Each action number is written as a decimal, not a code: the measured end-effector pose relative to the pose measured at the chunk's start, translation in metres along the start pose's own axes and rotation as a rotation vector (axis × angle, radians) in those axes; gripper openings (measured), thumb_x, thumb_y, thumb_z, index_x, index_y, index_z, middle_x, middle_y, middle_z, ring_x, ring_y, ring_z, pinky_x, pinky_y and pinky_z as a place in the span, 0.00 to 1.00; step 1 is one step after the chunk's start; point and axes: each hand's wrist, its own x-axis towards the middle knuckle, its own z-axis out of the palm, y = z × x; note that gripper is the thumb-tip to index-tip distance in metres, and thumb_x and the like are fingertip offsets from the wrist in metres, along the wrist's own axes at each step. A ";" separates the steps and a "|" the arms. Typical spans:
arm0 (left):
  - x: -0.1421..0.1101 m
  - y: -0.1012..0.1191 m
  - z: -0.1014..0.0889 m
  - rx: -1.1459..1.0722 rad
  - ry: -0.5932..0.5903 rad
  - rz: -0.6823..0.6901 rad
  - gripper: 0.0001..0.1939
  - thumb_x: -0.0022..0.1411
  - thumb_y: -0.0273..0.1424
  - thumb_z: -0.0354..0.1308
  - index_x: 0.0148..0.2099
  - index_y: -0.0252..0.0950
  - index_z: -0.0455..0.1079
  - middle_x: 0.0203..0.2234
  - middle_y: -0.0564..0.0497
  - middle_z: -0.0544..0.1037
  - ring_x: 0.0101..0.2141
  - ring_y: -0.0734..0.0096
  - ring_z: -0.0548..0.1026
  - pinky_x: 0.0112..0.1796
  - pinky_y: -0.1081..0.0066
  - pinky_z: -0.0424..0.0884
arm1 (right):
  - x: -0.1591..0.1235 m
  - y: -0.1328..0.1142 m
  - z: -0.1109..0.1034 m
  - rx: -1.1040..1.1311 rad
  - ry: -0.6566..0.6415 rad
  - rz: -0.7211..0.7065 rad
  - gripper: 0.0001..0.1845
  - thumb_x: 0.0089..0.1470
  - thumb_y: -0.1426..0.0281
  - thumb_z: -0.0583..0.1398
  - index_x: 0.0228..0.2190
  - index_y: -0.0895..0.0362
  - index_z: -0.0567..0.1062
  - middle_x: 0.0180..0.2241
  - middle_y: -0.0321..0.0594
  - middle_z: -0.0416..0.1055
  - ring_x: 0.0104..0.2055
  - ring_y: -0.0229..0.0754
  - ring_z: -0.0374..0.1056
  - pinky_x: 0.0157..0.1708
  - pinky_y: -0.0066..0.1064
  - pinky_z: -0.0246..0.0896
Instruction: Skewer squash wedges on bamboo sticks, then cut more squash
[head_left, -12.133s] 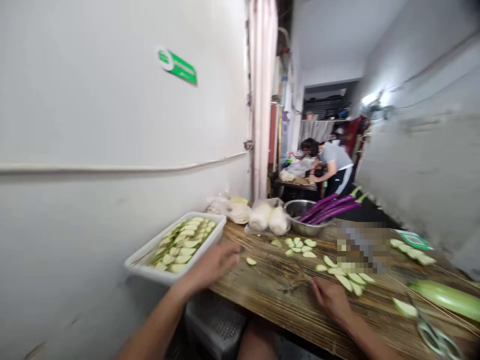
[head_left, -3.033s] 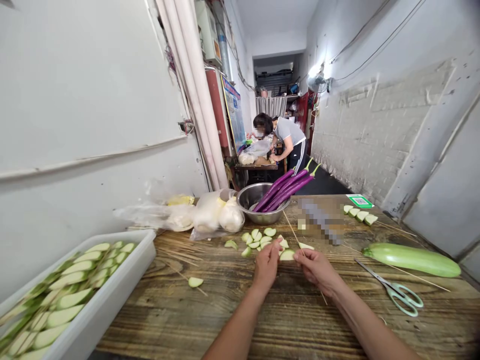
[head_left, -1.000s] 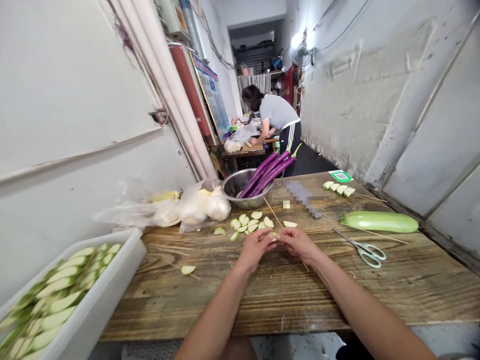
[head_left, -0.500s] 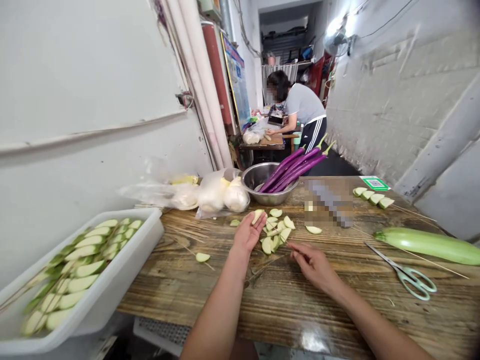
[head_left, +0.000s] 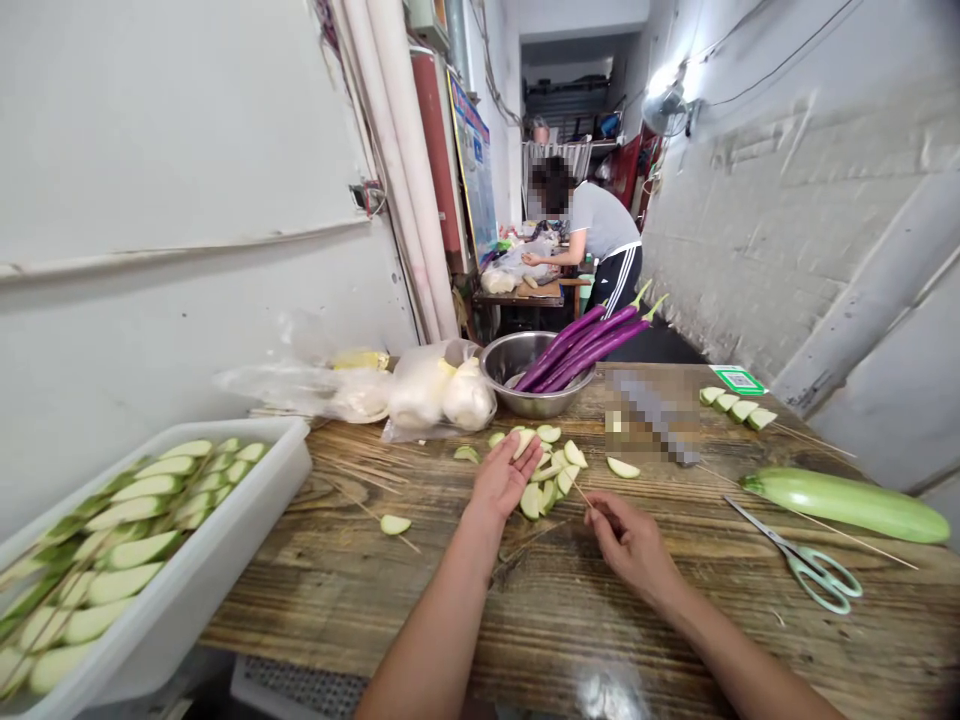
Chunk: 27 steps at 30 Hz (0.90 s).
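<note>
My left hand (head_left: 496, 482), palm up, has its fingers curled around a pale green squash slice (head_left: 524, 441). In my right hand (head_left: 628, 538) a thin wooden skewer (head_left: 581, 492) is pinched between thumb and fingers, pointing up and left toward that slice. Whether its tip has entered the slice, I cannot tell. Between the two hands lies a pile of half-round squash slices (head_left: 550, 492) on the wooden table (head_left: 360, 610). A single slice (head_left: 623, 468) rests apart to the right, and another slice (head_left: 395, 524) lies at the left with a skewer by it.
Left stands a white tub (head_left: 247, 520) of skewered slices. Behind are bagged white items (head_left: 442, 395) and a steel bowl (head_left: 517, 400) with purple eggplants (head_left: 585, 350). A blurred knife (head_left: 660, 420), whole squash (head_left: 847, 503) and scissors (head_left: 821, 578) lie right. A person (head_left: 604, 225) bends over another table.
My right hand has shifted slightly right and down with the skewer. My left hand stays around the slice. The camera view has moved a little, and the person behind has raised a hand.
</note>
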 end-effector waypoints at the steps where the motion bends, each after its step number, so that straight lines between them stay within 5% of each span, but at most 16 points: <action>1: 0.000 0.000 0.001 -0.007 -0.006 0.004 0.03 0.55 0.21 0.55 0.35 0.30 0.66 0.32 0.42 0.76 0.37 0.64 0.76 0.39 0.65 0.73 | -0.001 0.000 0.000 0.047 -0.011 0.031 0.14 0.53 0.68 0.50 0.41 0.58 0.68 0.24 0.37 0.69 0.22 0.35 0.64 0.23 0.25 0.59; 7: 0.002 -0.003 0.000 -0.029 -0.024 -0.008 0.02 0.55 0.20 0.55 0.34 0.29 0.65 0.32 0.40 0.76 0.37 0.62 0.76 0.39 0.66 0.73 | -0.003 -0.001 0.005 0.258 -0.180 0.194 0.24 0.48 0.72 0.51 0.50 0.60 0.61 0.16 0.27 0.60 0.15 0.30 0.55 0.17 0.22 0.51; 15: 0.007 -0.003 -0.006 -0.032 -0.011 0.035 0.04 0.54 0.21 0.56 0.35 0.29 0.66 0.32 0.40 0.76 0.37 0.62 0.76 0.38 0.66 0.73 | 0.014 -0.015 0.009 0.402 -0.113 0.333 0.26 0.48 0.66 0.51 0.50 0.60 0.59 0.19 0.27 0.62 0.11 0.28 0.51 0.11 0.22 0.44; 24: 0.009 0.000 -0.006 -0.006 0.018 0.039 0.02 0.55 0.22 0.55 0.34 0.28 0.67 0.32 0.40 0.76 0.34 0.66 0.76 0.36 0.70 0.73 | 0.023 -0.020 0.039 0.353 -0.068 0.237 0.22 0.50 0.62 0.53 0.43 0.63 0.70 0.10 0.25 0.54 0.13 0.30 0.49 0.14 0.22 0.45; 27: 0.009 0.003 -0.006 0.010 0.041 0.021 0.02 0.56 0.23 0.55 0.34 0.28 0.67 0.32 0.39 0.76 0.35 0.65 0.76 0.36 0.70 0.74 | 0.012 -0.017 0.042 0.288 -0.055 0.211 0.21 0.50 0.62 0.54 0.42 0.62 0.72 0.13 0.29 0.59 0.14 0.31 0.51 0.14 0.22 0.46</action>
